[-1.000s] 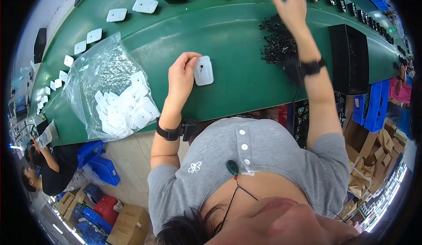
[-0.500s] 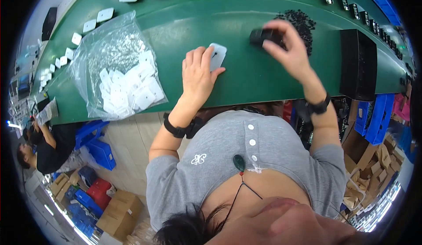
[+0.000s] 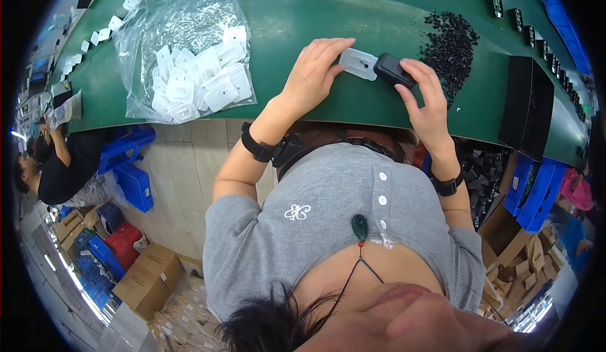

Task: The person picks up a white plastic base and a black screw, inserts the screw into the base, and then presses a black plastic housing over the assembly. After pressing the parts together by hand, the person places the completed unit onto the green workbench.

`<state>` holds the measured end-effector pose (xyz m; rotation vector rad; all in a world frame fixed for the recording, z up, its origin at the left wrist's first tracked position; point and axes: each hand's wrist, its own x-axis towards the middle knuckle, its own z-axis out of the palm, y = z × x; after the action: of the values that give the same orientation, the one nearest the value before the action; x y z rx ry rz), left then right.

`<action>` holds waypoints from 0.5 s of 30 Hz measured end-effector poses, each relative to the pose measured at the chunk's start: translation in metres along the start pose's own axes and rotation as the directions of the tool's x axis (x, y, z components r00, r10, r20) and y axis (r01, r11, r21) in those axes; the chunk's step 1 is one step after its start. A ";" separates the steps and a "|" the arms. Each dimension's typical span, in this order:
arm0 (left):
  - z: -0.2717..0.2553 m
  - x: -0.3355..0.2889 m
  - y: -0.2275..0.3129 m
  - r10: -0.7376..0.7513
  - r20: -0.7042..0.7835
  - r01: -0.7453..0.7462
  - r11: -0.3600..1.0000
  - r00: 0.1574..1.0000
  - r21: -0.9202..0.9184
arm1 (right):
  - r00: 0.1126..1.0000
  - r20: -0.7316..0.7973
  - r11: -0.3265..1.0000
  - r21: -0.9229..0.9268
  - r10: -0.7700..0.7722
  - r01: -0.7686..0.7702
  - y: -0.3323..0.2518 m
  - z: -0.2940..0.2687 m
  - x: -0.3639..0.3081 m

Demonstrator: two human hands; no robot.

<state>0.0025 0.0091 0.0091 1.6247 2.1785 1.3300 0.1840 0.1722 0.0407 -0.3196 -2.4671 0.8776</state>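
My left hand (image 3: pixel 319 71) is closed on one end of a white plastic plate (image 3: pixel 360 63) that has a dark slot in its middle. From the other side my right hand (image 3: pixel 426 93) grips a small black plastic case (image 3: pixel 394 70) between thumb and fingers. The case's left end meets or overlaps the plate's right end; I cannot tell whether they are joined. Just beyond my right hand lies a pile of tiny black parts (image 3: pixel 449 49). A clear plastic bag (image 3: pixel 183 23) with many white plates (image 3: pixel 180 88) rests to the left of my left hand.
The green table (image 3: pixel 303 20) spans the view. A long black box (image 3: pixel 527 106) stands at the right. Black units with circuit boards (image 3: pixel 494 5) line the far right, and white plates (image 3: pixel 104 34) the far left. Another person (image 3: pixel 60 169) works at the left.
My right hand has brought the black case left and down to the white plate. My left hand has carried the plate to the right. The view has shifted somewhat.
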 end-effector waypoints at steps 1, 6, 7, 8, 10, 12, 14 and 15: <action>-0.002 -0.002 -0.001 -0.004 -0.003 0.004 1.000 1.000 0.001 | 1.000 -0.006 1.000 0.006 -0.025 0.025 -0.005 0.003 0.007; -0.004 -0.007 -0.008 0.040 0.001 -0.040 0.999 0.999 -0.036 | 0.994 0.055 0.996 0.007 -0.094 0.093 -0.009 0.034 0.022; -0.004 -0.008 -0.010 0.032 -0.002 -0.032 0.999 0.999 -0.034 | 0.992 0.072 0.995 -0.009 -0.103 0.104 -0.009 0.038 0.023; -0.004 -0.009 -0.011 0.050 0.022 -0.050 0.999 0.999 0.000 | 0.990 0.089 0.993 -0.025 -0.111 0.114 -0.009 0.041 0.024; -0.003 -0.010 -0.013 0.061 0.045 -0.062 0.998 0.997 0.031 | 0.989 0.094 0.992 -0.034 -0.115 0.118 -0.008 0.043 0.024; -0.003 -0.011 -0.016 0.064 0.078 -0.070 0.995 0.995 0.074 | 0.988 0.098 0.992 -0.044 -0.116 0.121 -0.007 0.045 0.025; -0.004 -0.011 -0.017 0.062 0.087 -0.070 0.994 0.994 0.088 | 0.986 0.101 0.986 -0.086 -0.132 0.141 -0.008 0.046 0.025; -0.004 -0.011 -0.017 0.066 0.097 -0.076 0.991 0.993 0.106 | 0.986 0.107 0.987 -0.085 -0.129 0.139 -0.007 0.047 0.024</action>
<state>-0.0076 -0.0030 -0.0049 1.7811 2.1941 1.1450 0.1382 0.1510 0.0234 -0.1409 -2.5932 0.7427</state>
